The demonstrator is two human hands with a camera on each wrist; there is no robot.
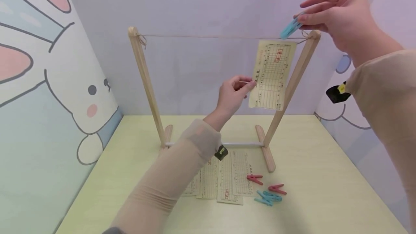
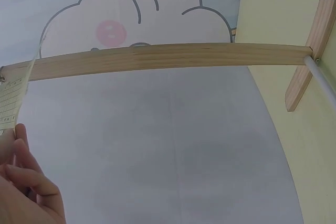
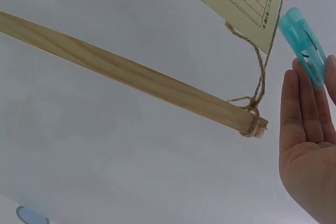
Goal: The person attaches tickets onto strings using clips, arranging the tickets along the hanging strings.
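Overhead, blue clothespin [image 1: 290, 28] pinched in right hand [image 1: 338, 17], above hanging paper slip [image 1: 272, 75].

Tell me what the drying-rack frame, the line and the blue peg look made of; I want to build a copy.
The pale upright rack posts look like unfinished light wood: grain lines show, matte surface. The thin tan line seems twisted natural twine, fuzzy at its knot. The light blue clothes peg in the right hand looks like smooth, slightly translucent plastic.
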